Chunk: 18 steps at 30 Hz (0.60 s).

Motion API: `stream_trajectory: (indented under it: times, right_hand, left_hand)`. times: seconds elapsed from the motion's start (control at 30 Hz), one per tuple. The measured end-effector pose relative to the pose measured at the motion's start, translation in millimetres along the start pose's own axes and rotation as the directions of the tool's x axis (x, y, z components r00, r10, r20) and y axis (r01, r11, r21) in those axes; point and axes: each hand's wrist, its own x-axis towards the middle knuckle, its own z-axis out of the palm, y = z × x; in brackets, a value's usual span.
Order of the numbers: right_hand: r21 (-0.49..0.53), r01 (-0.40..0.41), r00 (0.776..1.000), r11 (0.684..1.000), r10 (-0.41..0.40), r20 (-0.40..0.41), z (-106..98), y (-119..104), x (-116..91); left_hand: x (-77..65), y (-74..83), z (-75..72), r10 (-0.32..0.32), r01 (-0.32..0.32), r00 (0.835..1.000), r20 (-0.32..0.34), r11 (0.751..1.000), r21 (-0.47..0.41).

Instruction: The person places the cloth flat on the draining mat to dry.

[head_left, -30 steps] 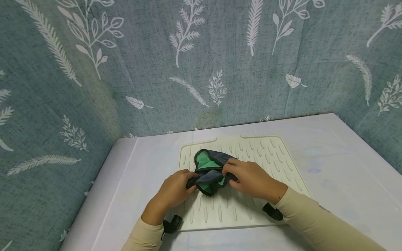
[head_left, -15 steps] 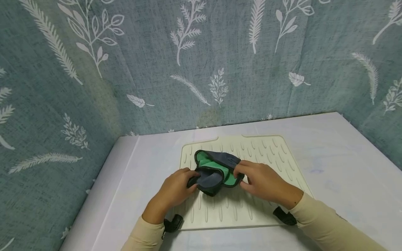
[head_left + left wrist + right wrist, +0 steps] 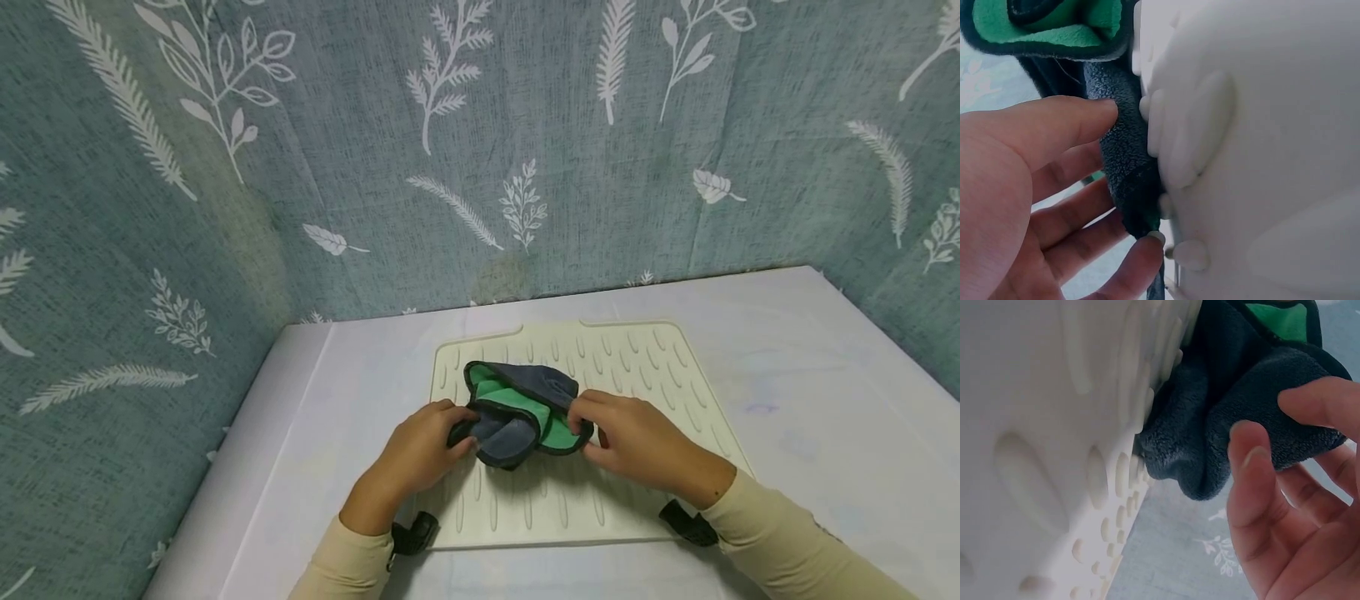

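A crumpled cloth, dark grey on one face and green on the other with black edging, lies on a cream ridged mat. My left hand holds its left end; the left wrist view shows the thumb on the grey pile and fingers behind it. With its thumb and fingers, my right hand pinches the cloth's right edge. From the right wrist, the grey side hangs in folds between thumb and fingers, with a green patch above. Part of the cloth is hidden in its folds.
The mat rests on a white table. A blue-green leaf-patterned curtain stands behind the table and along both sides. Black devices are worn at both wrists, the left one over the mat's front left corner.
My right hand has moved right and slightly toward me, drawing the cloth's right edge along. More green shows between the folds. The left hand has stayed nearly still at the left end.
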Motion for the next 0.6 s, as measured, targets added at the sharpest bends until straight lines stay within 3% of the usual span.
stream_trajectory:
  times: [0.2, 0.6]
  right_hand:
    - [0.006, -0.036, 0.999, 0.999, 0.036, 0.013, -2.3, 0.1, -2.1]
    - [0.007, -0.005, 1.000, 1.000, 0.005, 0.026, -1.2, 0.5, -2.8]
  left_hand:
    - [-0.3, -0.6, 0.6, 0.005, -0.005, 1.000, -0.008, 1.000, 0.003]
    - [-0.3, -0.2, 1.1, 0.018, -0.018, 1.000, 0.003, 1.000, 0.022]
